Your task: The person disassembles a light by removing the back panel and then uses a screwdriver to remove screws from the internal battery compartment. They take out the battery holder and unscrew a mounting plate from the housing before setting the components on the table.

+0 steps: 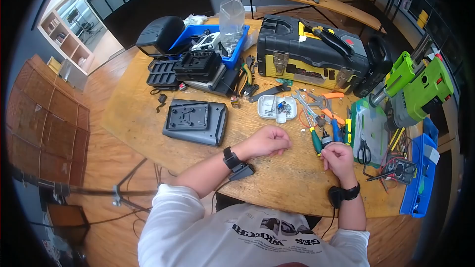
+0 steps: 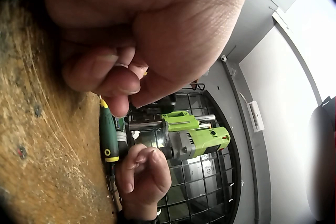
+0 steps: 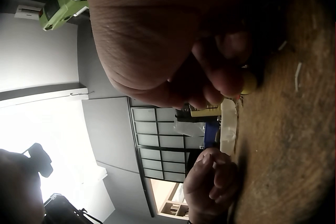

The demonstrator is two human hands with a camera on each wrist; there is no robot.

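Note:
My left hand (image 1: 269,141) rests at the table's near middle, its fingers loosely curled with nothing in them. In the left wrist view its bent fingers (image 2: 97,71) hang close over the worn wood. My right hand (image 1: 338,159) lies farther right, also loosely curled and holding nothing. Right at its fingertips is a grey-and-black handle (image 1: 326,139), beside a green screwdriver (image 1: 315,141). A blue-handled tool (image 1: 336,130) and a yellow-green screwdriver (image 1: 348,129) lie just beyond. Ahead of the left hand sits a small white open case (image 1: 267,106) with small metal parts.
A black device (image 1: 195,122) lies left on the wooden table (image 1: 133,113). Behind stand a blue bin (image 1: 242,52) and a black-and-yellow toolbox (image 1: 311,54). At right are a green drill on a stand (image 1: 420,91), black scissors (image 1: 364,152) and a blue tray (image 1: 418,188).

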